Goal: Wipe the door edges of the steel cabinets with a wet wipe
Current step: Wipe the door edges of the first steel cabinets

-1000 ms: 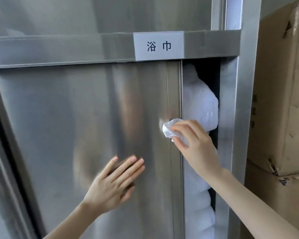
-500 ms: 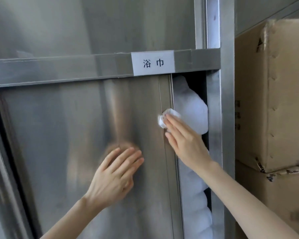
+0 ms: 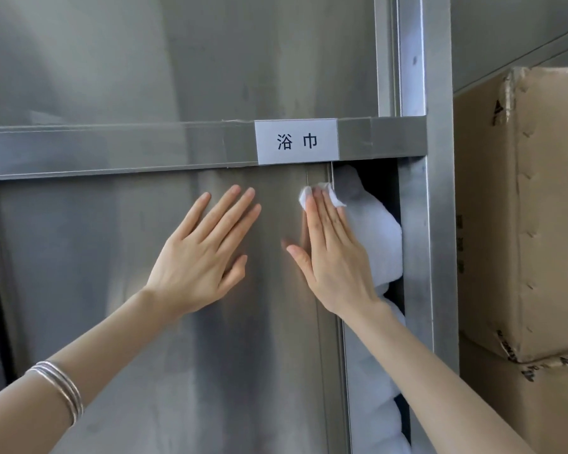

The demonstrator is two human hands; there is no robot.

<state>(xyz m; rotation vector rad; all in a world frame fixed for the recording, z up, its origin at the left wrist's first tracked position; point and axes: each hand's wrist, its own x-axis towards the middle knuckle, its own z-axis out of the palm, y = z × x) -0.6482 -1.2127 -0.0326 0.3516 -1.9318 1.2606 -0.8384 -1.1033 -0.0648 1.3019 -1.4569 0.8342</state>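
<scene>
Pressing wipe [image 3: 306,197] with right hand [image 3: 332,253], fingers straight and close, at top of door edge [image 3: 330,371], centre of frame. Left hand [image 3: 207,253] bracing door [image 3: 128,273], fingers spread, holding nothing. Likely mid-task: lower edge, other cabinets probably remaining.

I record soft, even, moderately bright light. The steel door [image 3: 95,273] shows broad, dull reflections; the label [image 3: 296,141] reads sharp. The opening [image 3: 379,178] beside the door lies in shadow. The cabinet frame [image 3: 440,224] bows slightly toward the picture's edges.
</scene>
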